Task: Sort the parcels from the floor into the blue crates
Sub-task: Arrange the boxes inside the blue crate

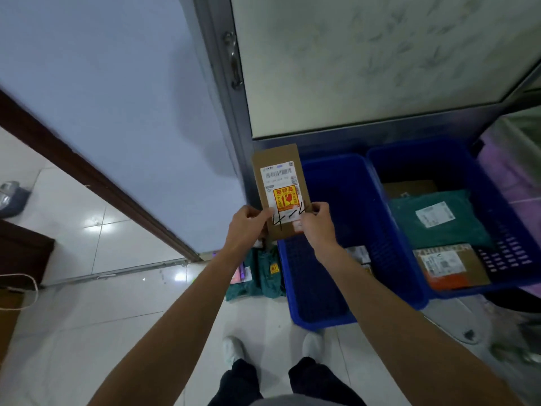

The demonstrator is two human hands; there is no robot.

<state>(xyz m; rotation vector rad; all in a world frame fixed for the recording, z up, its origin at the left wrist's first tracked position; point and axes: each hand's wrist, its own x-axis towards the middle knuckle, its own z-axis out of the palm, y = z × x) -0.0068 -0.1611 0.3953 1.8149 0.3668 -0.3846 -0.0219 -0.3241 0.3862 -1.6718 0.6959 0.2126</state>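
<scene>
Pinching a flat cardboard parcel (278,162) by its near corners, left hand (246,227) and right hand (317,224), fingers curled on it | parcel upright in the air, above far-left edge of left blue crate (310,288) | right blue crate (494,183) holds a green bag (439,227) | green parcels (263,273) on floor, left of crates

The print on the label (279,183) of the brown parcel (278,155) is too blurry to read, and the right arm (380,303) hides part of the middle blue crate (310,291).
</scene>
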